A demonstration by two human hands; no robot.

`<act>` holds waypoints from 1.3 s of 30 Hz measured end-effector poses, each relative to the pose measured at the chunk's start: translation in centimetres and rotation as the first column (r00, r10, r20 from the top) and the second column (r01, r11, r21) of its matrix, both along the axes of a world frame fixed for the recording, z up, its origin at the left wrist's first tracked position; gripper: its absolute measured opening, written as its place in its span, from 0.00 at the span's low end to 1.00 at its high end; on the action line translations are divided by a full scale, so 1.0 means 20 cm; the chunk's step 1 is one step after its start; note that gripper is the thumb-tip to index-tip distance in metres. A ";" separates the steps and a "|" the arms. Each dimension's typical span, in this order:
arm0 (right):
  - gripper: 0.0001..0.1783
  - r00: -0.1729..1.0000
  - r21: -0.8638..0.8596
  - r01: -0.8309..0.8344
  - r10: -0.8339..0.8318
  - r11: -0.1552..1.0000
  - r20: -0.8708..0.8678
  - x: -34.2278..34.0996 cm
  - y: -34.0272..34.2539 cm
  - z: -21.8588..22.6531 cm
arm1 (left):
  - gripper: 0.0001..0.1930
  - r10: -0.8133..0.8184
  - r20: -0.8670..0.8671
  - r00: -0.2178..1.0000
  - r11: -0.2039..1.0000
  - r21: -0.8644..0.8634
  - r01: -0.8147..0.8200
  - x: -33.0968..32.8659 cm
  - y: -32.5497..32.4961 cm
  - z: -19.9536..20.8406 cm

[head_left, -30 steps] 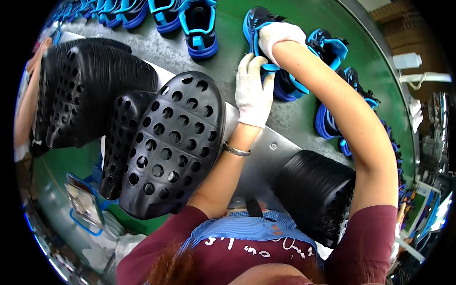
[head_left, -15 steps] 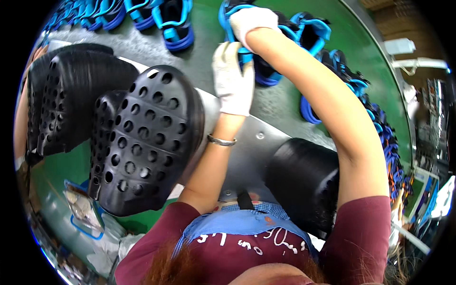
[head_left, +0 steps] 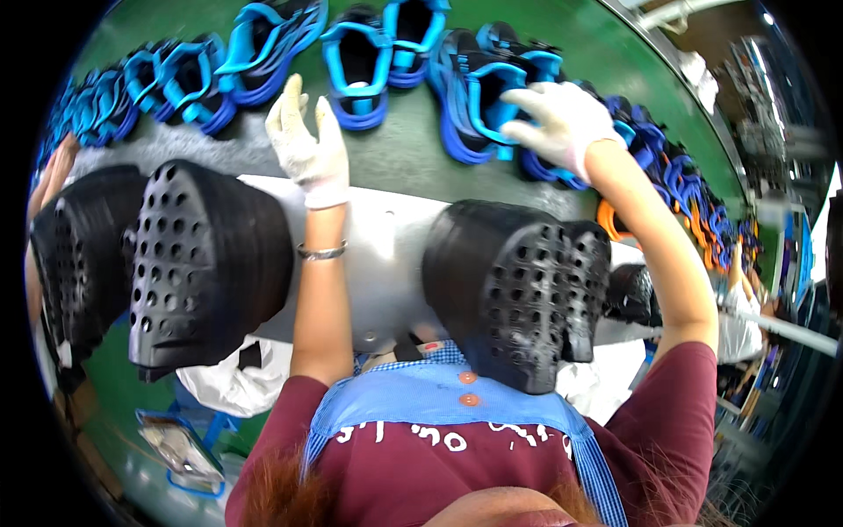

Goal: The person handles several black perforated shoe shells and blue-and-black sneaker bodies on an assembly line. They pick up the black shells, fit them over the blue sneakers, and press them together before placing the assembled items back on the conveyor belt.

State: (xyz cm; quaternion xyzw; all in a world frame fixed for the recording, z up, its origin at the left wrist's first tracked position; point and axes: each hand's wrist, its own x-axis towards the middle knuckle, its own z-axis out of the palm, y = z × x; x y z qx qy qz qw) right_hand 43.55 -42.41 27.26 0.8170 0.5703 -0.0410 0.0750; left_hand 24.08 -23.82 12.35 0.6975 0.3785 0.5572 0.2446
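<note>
My left hand [head_left: 307, 145], in a white glove, is raised over the near edge of the green work surface, fingers apart and nothing in them. Ahead of it to the right stands a black and blue sports shoe [head_left: 358, 116] with light blue trim. My right hand [head_left: 562, 123], also gloved, has its thumb and fingers spread beside another such shoe [head_left: 457, 132]; whether the fingertips touch it I cannot tell. More shoes, among them a shoe [head_left: 272, 53] at the upper left, sit in rows on both sides of my hands.
Between me and the shoes lies a shiny metal plate [head_left: 391, 255]. Large black rounded covers with rows of holes flank it, one cover on the left [head_left: 211, 255] and one on the right [head_left: 500, 272]. Another person's hand [head_left: 60, 167] shows at the far left. Orange-trimmed shoes [head_left: 694, 220] stand at right.
Both hands were together at one shoe and have come apart, left hand leftward, right hand rightward and nearer. The view has shifted, so the shoes and black covers appear in different places.
</note>
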 end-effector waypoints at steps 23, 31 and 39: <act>0.37 0.986 -0.174 -0.034 0.005 0.984 -0.165 0.24 -0.33 -0.16 | 0.18 -0.408 -0.699 0.587 0.806 0.027 0.592 0.47 -0.23 0.18; 0.33 0.984 -0.095 0.148 -0.157 0.984 -0.090 0.41 -0.92 -0.21 | 0.16 -0.685 -0.652 0.324 0.678 -0.408 0.612 0.66 -0.45 0.38; 0.23 0.948 0.065 0.239 -0.218 0.969 -0.232 0.47 -1.04 -0.33 | 0.15 -0.665 -0.687 0.291 0.681 -0.400 0.613 0.66 -0.57 0.40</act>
